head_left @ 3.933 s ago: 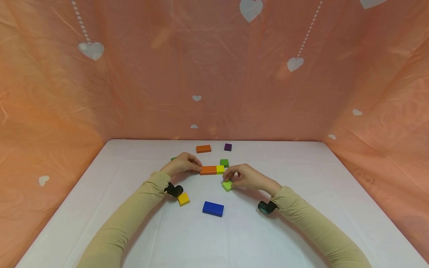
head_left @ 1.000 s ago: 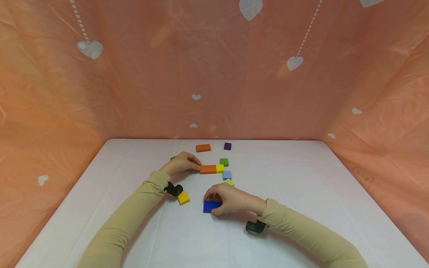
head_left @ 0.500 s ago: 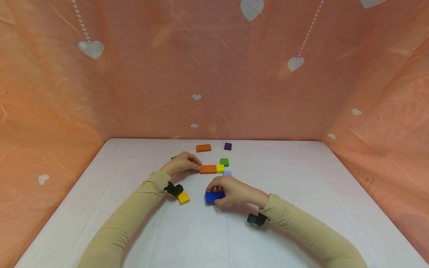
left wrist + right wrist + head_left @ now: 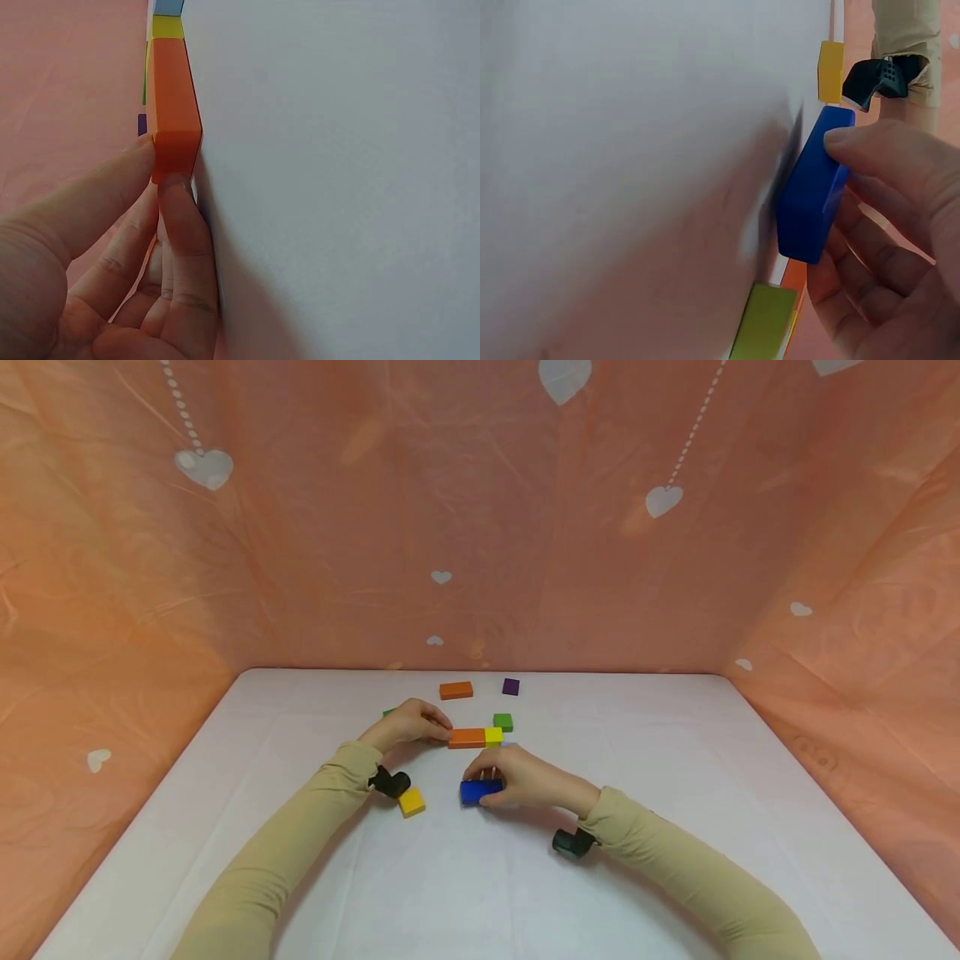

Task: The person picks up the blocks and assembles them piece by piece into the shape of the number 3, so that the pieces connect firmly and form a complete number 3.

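Note:
My left hand [image 4: 411, 724] pinches the near end of an orange rectangular block [image 4: 467, 739] between thumb and fingers. That block lies flat, with a small yellow block [image 4: 492, 737] against its right end. My right hand [image 4: 528, 779] grips a dark blue rectangular block [image 4: 480, 792] between thumb and fingers; in the right wrist view it appears tilted and just off the cloth. Below it in that view is a light green block [image 4: 765, 321], which my right hand hides in the head view. A light blue block [image 4: 168, 6] sits past the yellow one, mostly covered in the head view.
A golden-yellow block [image 4: 412, 802] lies beside my left wrist. Toward the back are a second orange block [image 4: 456, 691], a purple block [image 4: 511, 687] and a green block [image 4: 503, 722]. Another green block [image 4: 388, 712] is partly behind my left hand. A white cloth covers the table [image 4: 420, 893].
My right hand, earlier by the row's right end, took hold of the blue block and carried it away from me toward the row. The left hand stays at the orange block.

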